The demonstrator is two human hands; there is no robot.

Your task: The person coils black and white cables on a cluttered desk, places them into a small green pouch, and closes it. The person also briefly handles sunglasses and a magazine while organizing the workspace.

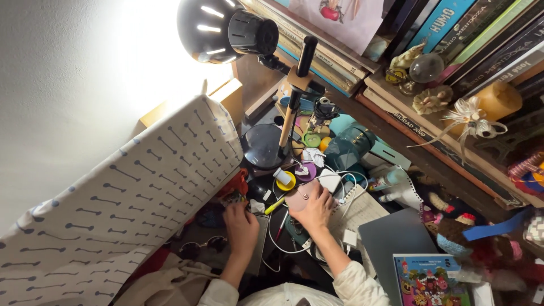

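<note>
Right hand [315, 208] lies palm-down with fingers spread wide over a round pink case [301, 198] on the cluttered desk, gripping its rim; left hand [241, 222] has fingers curled narrow around a small dark item [233, 198] I cannot identify, beside a patterned cloth board [113, 204]. The case looks light, rigid, smooth-skinned and likely a bit slippery, so it is best taken by the edge across its width rather than the flat top. Farther off: yellow marker [274, 205], soft white cables [345, 181], glossy black lamp [224, 25], shelf of books [487, 28].
</note>
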